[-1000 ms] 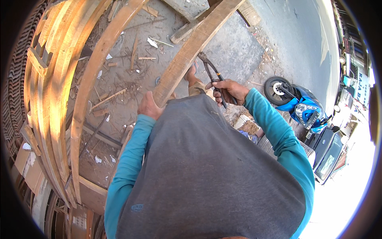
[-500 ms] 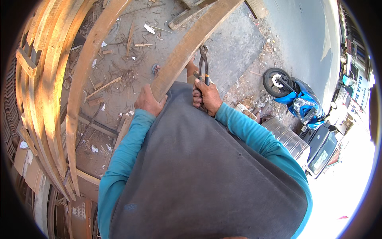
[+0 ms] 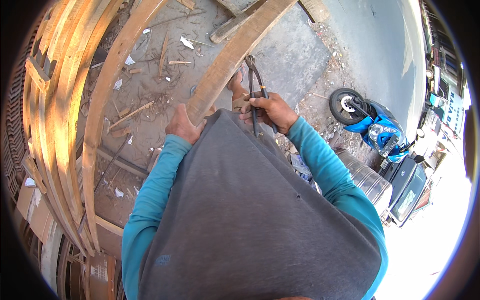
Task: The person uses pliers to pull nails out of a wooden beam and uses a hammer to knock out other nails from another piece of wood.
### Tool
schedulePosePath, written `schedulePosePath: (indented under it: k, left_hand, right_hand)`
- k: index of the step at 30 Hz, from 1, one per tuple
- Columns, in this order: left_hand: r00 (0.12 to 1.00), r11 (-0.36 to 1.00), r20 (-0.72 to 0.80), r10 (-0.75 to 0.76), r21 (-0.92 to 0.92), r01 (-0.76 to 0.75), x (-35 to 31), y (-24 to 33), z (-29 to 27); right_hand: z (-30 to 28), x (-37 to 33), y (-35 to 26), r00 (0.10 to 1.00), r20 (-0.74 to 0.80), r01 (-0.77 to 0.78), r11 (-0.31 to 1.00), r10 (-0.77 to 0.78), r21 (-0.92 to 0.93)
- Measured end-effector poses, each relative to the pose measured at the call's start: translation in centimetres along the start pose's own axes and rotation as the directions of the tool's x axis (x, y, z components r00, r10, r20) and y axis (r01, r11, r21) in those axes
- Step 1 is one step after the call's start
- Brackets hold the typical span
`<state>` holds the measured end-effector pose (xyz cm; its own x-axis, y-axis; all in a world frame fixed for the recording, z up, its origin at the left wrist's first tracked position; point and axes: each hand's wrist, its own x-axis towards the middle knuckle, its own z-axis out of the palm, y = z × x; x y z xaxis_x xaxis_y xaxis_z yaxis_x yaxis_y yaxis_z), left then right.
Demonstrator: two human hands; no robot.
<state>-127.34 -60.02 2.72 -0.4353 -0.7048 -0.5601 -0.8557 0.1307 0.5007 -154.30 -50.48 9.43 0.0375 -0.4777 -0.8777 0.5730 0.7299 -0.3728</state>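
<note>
A long curved wooden plank [image 3: 235, 55] slants from my lap up and away to the right. Around its near end my left hand [image 3: 184, 124] is closed, the thumb on the right side. My right hand [image 3: 274, 112] grips metal pincers [image 3: 250, 61] with dark handles and an orange band. Their handles are spread apart, and their jaws sit by the plank's right edge; whether they bite a nail cannot be made out. Dark grey cloth [image 3: 250, 200] covers my front, and the plank's near end meets its upper edge.
Curved wooden beams [image 3: 65, 100] stand stacked at the left, with a separate curved beam [image 3: 97, 110] beside them. Wood scraps and white bits litter the ground. To the right are a blue motorcycle [image 3: 382, 132], a metal drum [image 3: 367, 175] and a dark vehicle [image 3: 407, 195]. Timber [image 3: 235, 25] lies ahead.
The pincers' handles have spread from nearly together to wide apart, and my right hand has shifted slightly right. The plank and my left hand have moved a little left.
</note>
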Motion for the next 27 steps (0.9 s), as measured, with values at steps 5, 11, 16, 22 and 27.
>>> schedulePosePath:
  k: [5,11,16,22,27]
  left_hand:
    - [0.999,0.998,-0.053,0.000,0.066,0.004,-0.1,0.2,0.6]
    - [0.999,0.997,-0.038,-0.025,0.073,0.028,-0.2,0.7,0.4]
    - [1.000,0.999,-0.030,0.000,0.045,0.001,-0.5,-0.3,0.7]
    - [0.988,0.997,0.147,-0.052,0.056,0.044,0.9,-0.3,-1.3]
    - [0.933,0.923,0.227,0.279,-0.333,-0.195,3.4,-4.4,-2.0]
  right_hand:
    - [-7.5,0.2,-5.0,0.956,0.255,-0.107,0.981,0.147,-0.164]
    - [-5.7,1.1,-2.4,0.937,0.198,-0.298,0.955,0.289,0.015]
    - [-0.4,1.6,2.2,0.995,0.086,-0.070,0.977,0.054,0.202]
    - [8.8,6.7,6.9,0.933,-0.272,0.333,0.847,-0.233,0.415]
    - [6.8,5.4,8.9,0.920,-0.228,0.362,0.914,-0.318,0.184]
